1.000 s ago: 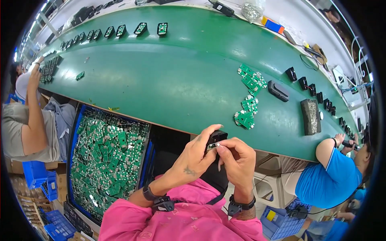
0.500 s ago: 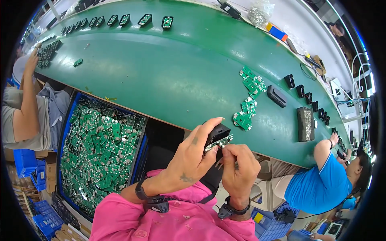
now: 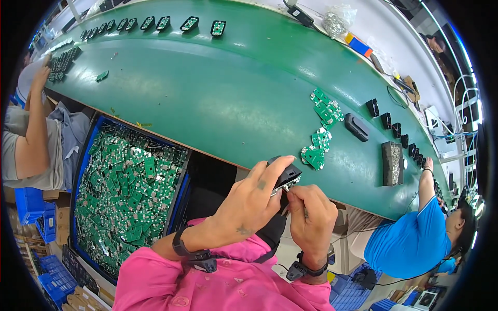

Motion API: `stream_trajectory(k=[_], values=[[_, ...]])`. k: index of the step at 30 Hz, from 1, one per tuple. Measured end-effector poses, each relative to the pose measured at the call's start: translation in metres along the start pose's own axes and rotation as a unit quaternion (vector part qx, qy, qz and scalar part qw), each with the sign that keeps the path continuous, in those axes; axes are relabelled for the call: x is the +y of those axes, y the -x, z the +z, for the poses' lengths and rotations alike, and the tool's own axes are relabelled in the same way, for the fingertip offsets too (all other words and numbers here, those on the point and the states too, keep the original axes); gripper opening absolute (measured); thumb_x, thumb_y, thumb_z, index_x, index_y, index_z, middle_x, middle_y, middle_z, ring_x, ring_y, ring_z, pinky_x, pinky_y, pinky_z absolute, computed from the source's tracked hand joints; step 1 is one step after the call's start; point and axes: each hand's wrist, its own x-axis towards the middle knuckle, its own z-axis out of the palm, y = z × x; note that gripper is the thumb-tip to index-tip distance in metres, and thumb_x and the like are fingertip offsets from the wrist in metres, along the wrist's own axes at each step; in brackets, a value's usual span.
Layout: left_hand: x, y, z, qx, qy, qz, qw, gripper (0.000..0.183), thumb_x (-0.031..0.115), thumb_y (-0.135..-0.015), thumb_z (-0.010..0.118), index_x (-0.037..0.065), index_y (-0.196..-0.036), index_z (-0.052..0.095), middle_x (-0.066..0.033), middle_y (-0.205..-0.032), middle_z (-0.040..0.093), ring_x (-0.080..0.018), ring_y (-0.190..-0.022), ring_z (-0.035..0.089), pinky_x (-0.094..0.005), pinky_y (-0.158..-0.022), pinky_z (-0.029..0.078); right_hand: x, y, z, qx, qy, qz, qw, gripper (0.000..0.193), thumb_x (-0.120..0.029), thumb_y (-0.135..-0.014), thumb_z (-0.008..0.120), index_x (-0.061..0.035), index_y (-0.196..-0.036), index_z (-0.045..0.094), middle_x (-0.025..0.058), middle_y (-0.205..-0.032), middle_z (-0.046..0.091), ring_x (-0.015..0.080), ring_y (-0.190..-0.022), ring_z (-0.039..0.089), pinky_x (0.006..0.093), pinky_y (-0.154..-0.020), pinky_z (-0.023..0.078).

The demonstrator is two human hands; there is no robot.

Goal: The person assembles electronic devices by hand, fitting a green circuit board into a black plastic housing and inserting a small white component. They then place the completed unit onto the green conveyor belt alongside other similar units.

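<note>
My left hand [image 3: 251,197] is closed around a small black plastic housing [image 3: 290,175], held up in front of the bench's near edge. A circuit board [image 3: 291,183] with silvery parts lies against the underside of the housing, seen nearly edge-on. From the right, my right hand [image 3: 312,211] pinches at the lower edge of that board, thumb and forefinger together. My fingers hide much of the board and where it meets the housing. Beyond my hands, several loose green circuit boards [image 3: 328,111] lie in a straggling line on the green bench [image 3: 197,98].
Left of me stands a blue-edged bin [image 3: 124,192] heaped with green boards. A black case [image 3: 357,127] and a dark block [image 3: 392,163] rest right of the loose boards. Filled housings [image 3: 163,23] line the far side. Co-workers sit left and right, the right one in a blue shirt [image 3: 410,236].
The housing has tilted in my left hand and less of the board's face shows, close against it. The right co-worker's arm has stretched out toward the row of black housings.
</note>
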Motion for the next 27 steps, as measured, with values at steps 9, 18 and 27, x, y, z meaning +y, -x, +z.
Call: stream_trajectory(k=[9,18,27], values=[[-0.002,0.000,0.006,-0.003,-0.078,0.007,0.997,0.061,0.000,-0.085,0.060,0.009,-0.141,0.040,-0.0231,-0.108,0.057,-0.0441,-0.087,0.061,-0.0479,-0.071,0.053,-0.001,0.000,0.002,-0.018,0.045,-0.011,0.999,0.010,0.003,-0.084,0.066,-0.0032,-0.092,0.062,0.0105,-0.076,0.061,0.0286,-0.060,0.061,0.0378,-0.053,0.047],[-0.028,-0.011,0.006,-0.020,0.095,-0.026,0.995,0.056,0.002,-0.088,0.056,0.007,-0.142,0.039,-0.0180,-0.104,0.060,-0.0286,-0.082,0.064,-0.0374,-0.075,0.053,0.021,0.001,0.022,0.067,-0.025,0.027,0.997,0.002,0.000,-0.090,0.063,0.0009,-0.091,0.064,0.0071,-0.075,0.062,0.0151,-0.059,0.059,0.0287,-0.053,0.044],[-0.035,-0.016,0.008,-0.148,0.308,-0.156,0.927,0.067,0.000,-0.086,0.066,0.009,-0.145,0.036,-0.0061,-0.115,0.052,-0.0105,-0.098,0.056,-0.0259,-0.080,0.051,0.029,0.021,0.018,0.088,-0.171,0.233,0.953,0.015,-0.011,-0.093,0.070,0.0040,-0.094,0.066,0.0041,-0.068,0.065,0.0051,-0.053,0.056,0.0238,-0.047,0.043]])
